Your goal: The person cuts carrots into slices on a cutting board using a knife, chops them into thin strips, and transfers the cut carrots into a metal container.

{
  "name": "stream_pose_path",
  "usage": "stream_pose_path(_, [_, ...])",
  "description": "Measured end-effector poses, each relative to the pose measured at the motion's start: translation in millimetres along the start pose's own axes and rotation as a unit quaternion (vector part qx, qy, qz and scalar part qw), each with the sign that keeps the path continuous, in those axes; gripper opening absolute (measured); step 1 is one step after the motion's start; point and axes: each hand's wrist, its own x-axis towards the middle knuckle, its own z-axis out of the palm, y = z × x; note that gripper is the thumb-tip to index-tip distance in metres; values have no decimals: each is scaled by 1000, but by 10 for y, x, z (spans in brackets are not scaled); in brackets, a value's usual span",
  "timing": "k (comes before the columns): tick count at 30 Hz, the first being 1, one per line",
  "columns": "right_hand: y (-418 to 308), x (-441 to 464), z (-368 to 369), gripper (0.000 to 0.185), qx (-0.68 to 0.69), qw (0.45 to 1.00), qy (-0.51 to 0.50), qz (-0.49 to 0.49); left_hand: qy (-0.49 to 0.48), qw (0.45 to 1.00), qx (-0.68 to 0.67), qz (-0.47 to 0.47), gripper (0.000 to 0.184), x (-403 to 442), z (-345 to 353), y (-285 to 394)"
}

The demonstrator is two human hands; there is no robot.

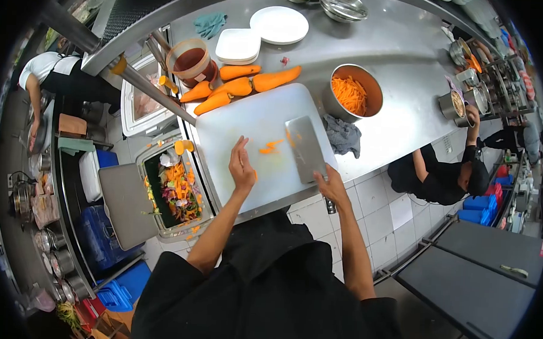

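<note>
A white cutting board (261,117) lies at the counter's front edge, with small orange carrot pieces (270,147) at its middle. My right hand (332,187) grips a cleaver (305,150) by its handle; the wide blade rests flat over the board's right side, with orange bits on it. My left hand (241,165) is over the board's left part, fingers extended and close together, with a bit of orange beside the palm. Several peeled carrots (276,78) lie behind the board. A metal pot (353,93) of orange shreds stands at the back right, beside a grey cloth (342,136).
White plates (279,25), square dishes (238,45), a teal cloth (210,24) and a tub of red-brown liquid (192,63) stand farther back. A scrap bin (176,192) is at the left. One person (63,75) works far left, another (441,177) at the right.
</note>
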Motion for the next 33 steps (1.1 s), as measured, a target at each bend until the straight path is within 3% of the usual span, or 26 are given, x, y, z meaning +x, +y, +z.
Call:
stream_pose_path(2, [32, 13, 142, 32, -79, 992, -33, -89, 10, 1000, 18, 6, 38, -2, 105, 67])
stream_pose_path(3, [48, -16, 256, 32, -80, 992, -39, -88, -14, 998, 63, 7, 40, -2, 172, 139])
stream_pose_path(5, [37, -98, 516, 32, -66, 977, -15, -200, -34, 993, 110, 7, 43, 13, 258, 172])
stream_pose_path(6, [-7, -164, 610, 32, -67, 977, -19, -200, -53, 989, 136, 7, 46, 5, 284, 164])
stream_pose_path(8, [-117, -320, 768, 38, -84, 990, -78, -82, -72, 984, 163, 7, 49, -20, 270, 173])
stream_pose_path(11, [-174, -483, 993, 35, -73, 995, -59, -22, -79, 990, 120, -7, 51, -8, 294, 232])
stream_pose_path(12, [-95, -523, 1014, 35, -72, 995, -58, -23, -93, 989, 117, 12, 50, -9, 339, 227])
stream_pose_path(14, [111, -513, 1063, 33, -18, 994, 57, -86, -106, 987, 115, 35, 50, 65, 500, 298])
stream_pose_path(17, [-55, -441, 519, 36, -82, 972, 154, -155, -155, 977, 48, 136, 48, 368, 1021, 855])
stream_pose_path(18, [-582, -527, 193, 29, 11, 988, 136, -77, -172, 971, 28, 163, 47, 512, 1235, 1119])
stream_pose_path(19, [-797, -500, -55, 23, 108, 987, 105, 63, -169, 964, 10, 203, 47, 651, 1506, 1283])
stream_pose_path(20, [-764, -398, -218, 20, 96, 981, 166, -37, -165, 955, -10, 245, 46, 796, 1783, 1415])
stream_pose_path(21, [-766, -305, -398, 20, 75, 974, 205, -62, -171, 952, -19, 254, 46, 907, 2027, 1521])
stream_pose_path(24, [-1222, -305, -880, 17, 73, 971, 227, 13, -213, 945, -17, 247, 53, 1212, 2610, 1713])
stream_pose_path(26, [-1122, -223, -1043, 17, 45, 967, 250, 15, -254, 935, 149, 199, 59, 1367, 2880, 1462])
stream_pose_path(29, [-1010, -143, -1260, 18, 27, 966, 257, 17, -263, 926, 230, 144, 67, 1513, 3088, 1157])
stream_pose_path(33, [-852, 1, -1304, 18, 17, 969, 247, 22, -320, 889, 199, 259, 66, 1244, 2924, 1458])
